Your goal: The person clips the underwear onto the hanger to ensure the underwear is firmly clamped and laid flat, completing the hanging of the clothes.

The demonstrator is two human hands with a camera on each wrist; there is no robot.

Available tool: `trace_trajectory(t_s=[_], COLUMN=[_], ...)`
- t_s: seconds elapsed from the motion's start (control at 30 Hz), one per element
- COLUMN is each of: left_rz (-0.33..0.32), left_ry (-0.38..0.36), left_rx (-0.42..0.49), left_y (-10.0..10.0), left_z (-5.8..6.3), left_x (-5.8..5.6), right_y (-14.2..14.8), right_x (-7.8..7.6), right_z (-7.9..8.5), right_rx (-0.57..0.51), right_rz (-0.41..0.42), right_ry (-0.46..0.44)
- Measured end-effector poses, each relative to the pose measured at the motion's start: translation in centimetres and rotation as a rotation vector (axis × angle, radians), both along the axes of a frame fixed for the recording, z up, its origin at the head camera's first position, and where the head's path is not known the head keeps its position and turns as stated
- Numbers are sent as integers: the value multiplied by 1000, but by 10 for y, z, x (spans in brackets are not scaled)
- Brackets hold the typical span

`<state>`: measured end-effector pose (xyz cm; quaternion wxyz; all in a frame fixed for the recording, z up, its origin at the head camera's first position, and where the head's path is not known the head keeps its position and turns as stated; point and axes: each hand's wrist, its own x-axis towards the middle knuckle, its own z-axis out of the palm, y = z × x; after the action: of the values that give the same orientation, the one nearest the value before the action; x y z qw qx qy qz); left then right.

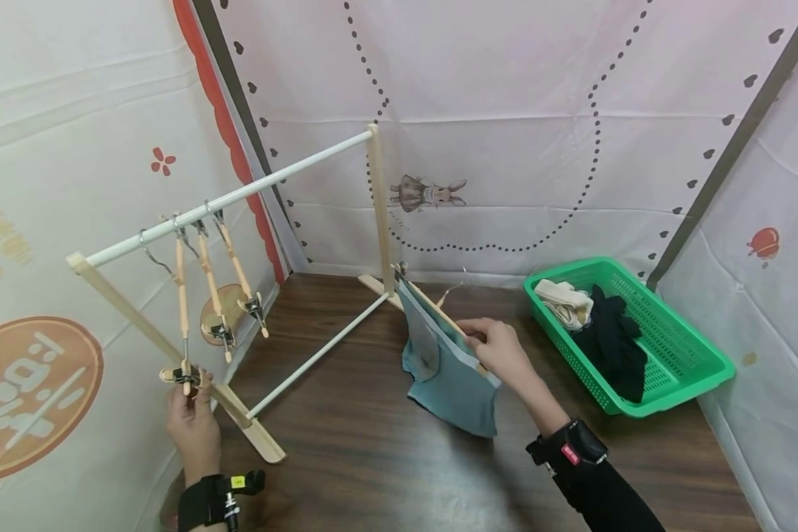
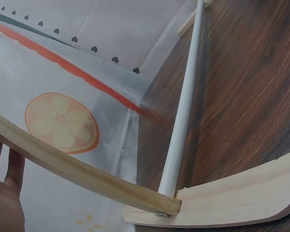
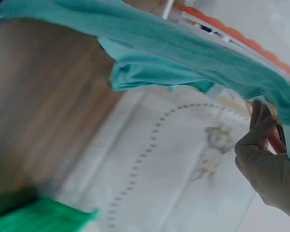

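Note:
My right hand [image 1: 499,351] grips the wooden bar of a clip hanger [image 1: 448,316] near one end. From that hanger a teal garment [image 1: 455,391] droops over the floor; in the right wrist view the cloth [image 3: 150,38] stretches away from the fingers. At the left, my left hand [image 1: 196,425] pinches the lower end of another wooden clip hanger [image 1: 182,295], right by its metal clip. This one hangs by its hook from the rack's white top rod [image 1: 259,185]. In the left wrist view the rack's post hides the left fingertips.
Two more clip hangers [image 1: 211,277] hang close beside the left one. The rack's lower rod [image 1: 319,355] and wooden foot [image 1: 266,440] lie between the hands. A green basket [image 1: 691,377] with dark cloth [image 1: 608,340] and a cream bundle [image 1: 565,299] stands at the right. Printed sheets wall the area.

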<state>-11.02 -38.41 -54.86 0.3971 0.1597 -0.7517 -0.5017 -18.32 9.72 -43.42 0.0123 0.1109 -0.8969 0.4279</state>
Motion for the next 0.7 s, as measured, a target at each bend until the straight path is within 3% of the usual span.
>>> trace_trajectory(t_s=[0.23,0.37,0.57,0.7], left_rz=[24,21,39,56], left_ry=[-9,-3,-53,-39], left_rx=[41,36,5,-14], left_y=[1,4,10,9], left_z=[-2,-4,1,7], left_x=[2,2,-1,-4], right_y=[-27,-29,-6,14], right_x=[-18,-24,-22,-20], right_z=[41,62,74,74], right_rx=[122,141,141,149], right_rz=[105,152,88,45], right_ry=[126,128,72,39])
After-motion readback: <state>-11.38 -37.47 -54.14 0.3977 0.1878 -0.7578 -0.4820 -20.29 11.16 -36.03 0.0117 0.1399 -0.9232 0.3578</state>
